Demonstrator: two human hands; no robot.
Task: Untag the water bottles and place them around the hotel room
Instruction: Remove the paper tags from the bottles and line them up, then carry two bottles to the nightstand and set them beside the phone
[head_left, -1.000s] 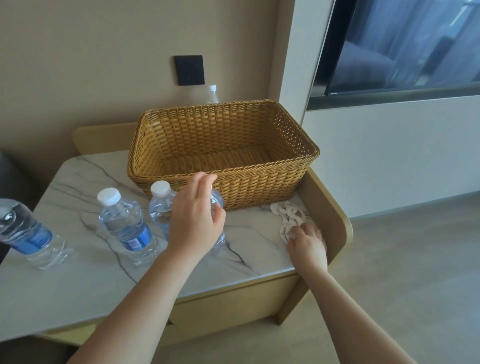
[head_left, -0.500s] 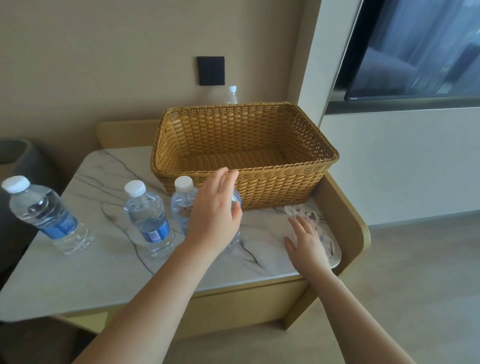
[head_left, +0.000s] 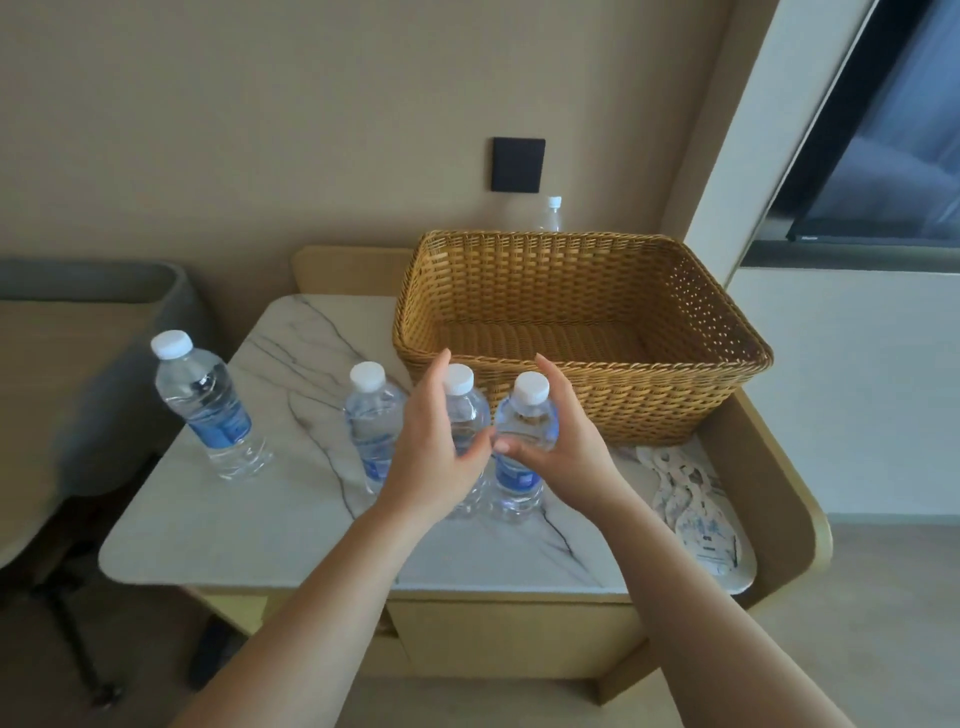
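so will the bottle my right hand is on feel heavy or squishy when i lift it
Probably weighty for its size: the right-hand bottle looks full nearly to its cap. Its thin clear wall may dent under the right hand. Tall and narrow, it could knock the neighbouring bottle the left hand holds.

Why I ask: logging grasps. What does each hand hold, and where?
Left hand: third-from-left water bottle, upper body. Right hand: rightmost water bottle, upper body.

Clear plastic bottles (head_left: 209, 405), woven wicker basket (head_left: 582, 332), glossy marble tabletop (head_left: 260, 514)
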